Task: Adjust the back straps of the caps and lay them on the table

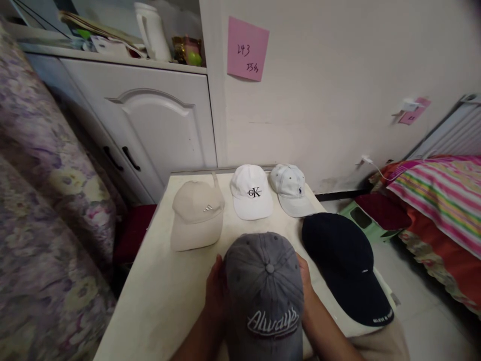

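Note:
A grey cap (265,291) with white "Always" lettering sits between my two hands above the near part of a cream table (161,301). My left hand (215,293) grips its left side, fingers curled against the crown. My right hand (306,291) clasps its right side the same way. Most of both hands is hidden behind the cap. A beige cap (196,214) lies at the table's left. A white cap (251,192) with a black logo lies at the back middle. A pale blue cap (292,189) lies beside it. A navy cap (345,265) lies at the right.
A white cabinet (150,125) with dark handles stands behind the table on the left. A floral sofa (45,200) runs along the left side. A pink note (247,48) hangs on the wall. At the right are a striped bed cover (443,195) and a green stool (363,220).

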Action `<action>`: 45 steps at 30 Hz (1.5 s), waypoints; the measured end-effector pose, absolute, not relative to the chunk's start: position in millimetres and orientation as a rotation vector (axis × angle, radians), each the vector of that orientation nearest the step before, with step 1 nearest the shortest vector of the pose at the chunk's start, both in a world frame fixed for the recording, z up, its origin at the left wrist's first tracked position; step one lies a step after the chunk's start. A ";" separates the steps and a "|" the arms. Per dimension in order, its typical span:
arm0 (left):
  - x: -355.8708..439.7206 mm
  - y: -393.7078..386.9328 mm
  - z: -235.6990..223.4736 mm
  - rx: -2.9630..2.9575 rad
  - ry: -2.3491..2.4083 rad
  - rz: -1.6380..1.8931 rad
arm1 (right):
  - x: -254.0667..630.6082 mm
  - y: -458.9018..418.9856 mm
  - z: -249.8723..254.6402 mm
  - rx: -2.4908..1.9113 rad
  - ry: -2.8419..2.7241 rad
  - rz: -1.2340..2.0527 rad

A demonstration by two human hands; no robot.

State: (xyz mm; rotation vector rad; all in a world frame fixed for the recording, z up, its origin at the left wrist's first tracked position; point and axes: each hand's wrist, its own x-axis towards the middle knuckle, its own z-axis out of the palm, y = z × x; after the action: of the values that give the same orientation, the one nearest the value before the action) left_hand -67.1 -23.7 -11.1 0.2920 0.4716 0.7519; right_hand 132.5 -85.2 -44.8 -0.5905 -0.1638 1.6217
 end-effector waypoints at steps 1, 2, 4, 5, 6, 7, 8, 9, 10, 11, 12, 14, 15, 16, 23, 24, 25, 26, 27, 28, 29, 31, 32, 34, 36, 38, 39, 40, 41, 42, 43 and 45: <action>-65.2 -22.4 -13.1 0.316 0.528 0.800 | 132.8 -86.1 -44.9 -0.581 -0.160 1.616; -64.1 -21.2 -15.6 0.352 0.588 0.858 | 133.5 -87.4 -45.2 -0.571 -0.153 1.601; -64.8 -19.0 -22.8 0.442 0.694 0.980 | 135.9 -90.1 -45.7 -0.558 -0.140 1.563; -66.6 -18.2 -27.4 0.484 0.729 1.034 | 137.4 -91.4 -45.8 -0.559 -0.135 1.547; -69.1 -17.6 -32.4 0.513 0.748 1.071 | 138.8 -92.6 -45.6 -0.564 -0.134 1.535; -71.9 -17.3 -37.3 0.529 0.751 1.089 | 140.0 -93.5 -45.0 -0.574 -0.138 1.531; -74.9 -17.2 -41.6 0.526 0.741 1.101 | 140.9 -94.2 -44.1 -0.585 -0.146 1.529; -77.5 -17.4 -44.9 0.518 0.729 1.120 | 141.4 -94.6 -42.8 -0.593 -0.157 1.527; -79.7 -17.9 -46.9 0.511 0.725 1.146 | 141.5 -94.8 -41.1 -0.596 -0.168 1.526; -81.4 -18.5 -47.4 0.515 0.734 1.178 | 141.2 -94.9 -39.2 -0.595 -0.177 1.531; -82.6 -19.3 -46.5 0.533 0.755 1.208 | 140.6 -94.9 -37.1 -0.588 -0.182 1.543; -83.6 -21.2 -41.7 0.590 0.802 1.214 | 138.9 -95.1 -32.4 -0.567 -0.183 1.565; -83.6 -22.2 -38.5 0.608 0.814 1.195 | 137.8 -95.3 -30.0 -0.559 -0.182 1.578; -83.4 -23.0 -35.4 0.607 0.816 1.178 | 136.9 -95.6 -27.6 -0.556 -0.181 1.588; -73.3 -27.2 -16.5 0.417 0.622 1.009 | 135.3 -98.1 -17.0 -0.547 -0.196 1.645; -71.4 -27.9 -12.6 0.411 0.605 0.964 | 135.6 -98.2 -17.0 -0.541 -0.194 1.652; -69.7 -28.6 -8.2 0.403 0.576 0.910 | 135.9 -98.2 -17.3 -0.537 -0.192 1.658; -68.5 -29.2 -3.7 0.388 0.526 0.837 | 136.1 -98.1 -17.6 -0.534 -0.190 1.658; -67.7 -29.8 0.7 0.376 0.475 0.778 | 136.2 -97.8 -18.1 -0.532 -0.191 1.655; -67.3 -30.3 4.5 0.365 0.424 0.727 | 136.3 -97.3 -18.5 -0.531 -0.195 1.644; -67.3 -30.7 7.5 0.358 0.382 0.689 | 136.4 -96.6 -19.1 -0.536 -0.198 1.631; -67.9 -30.7 10.0 0.356 0.332 0.657 | 136.8 -94.6 -20.5 -0.556 -0.206 1.612; -68.5 -30.4 9.6 0.358 0.318 0.648 | 137.1 -93.5 -21.6 -0.566 -0.209 1.610; -69.6 -29.4 6.6 0.363 0.306 0.644 | 138.1 -91.1 -24.3 -0.579 -0.210 1.606; -70.4 -28.1 2.8 0.362 0.324 0.646 | 139.2 -89.1 -27.1 -0.576 -0.203 1.607; -70.6 -26.9 0.2 0.350 0.380 0.655 | 140.0 -87.7 -29.1 -0.570 -0.194 1.632; -70.4 -26.3 -0.7 0.343 0.418 0.670 | 140.3 -87.3 -29.8 -0.566 -0.191 1.647; -70.1 -25.6 -1.5 0.339 0.458 0.694 | 140.5 -86.8 -30.4 -0.564 -0.190 1.661; -69.7 -25.0 -2.6 0.337 0.493 0.727 | 140.7 -86.3 -30.9 -0.566 -0.190 1.669; -69.5 -24.4 -4.1 0.340 0.523 0.762 | 140.8 -85.8 -31.4 -0.571 -0.190 1.671; -69.7 -23.7 -6.1 0.345 0.545 0.796 | 140.8 -85.2 -32.0 -0.580 -0.188 1.670; -71.6 -22.6 -11.7 0.356 0.577 0.851 | 140.6 -83.8 -33.1 -0.595 -0.186 1.662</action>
State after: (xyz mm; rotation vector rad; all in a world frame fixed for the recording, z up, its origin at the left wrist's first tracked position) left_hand -71.6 -22.6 -11.7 0.3560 0.5774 0.8515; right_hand 140.6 -83.8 -33.1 -0.5948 -0.1855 1.6624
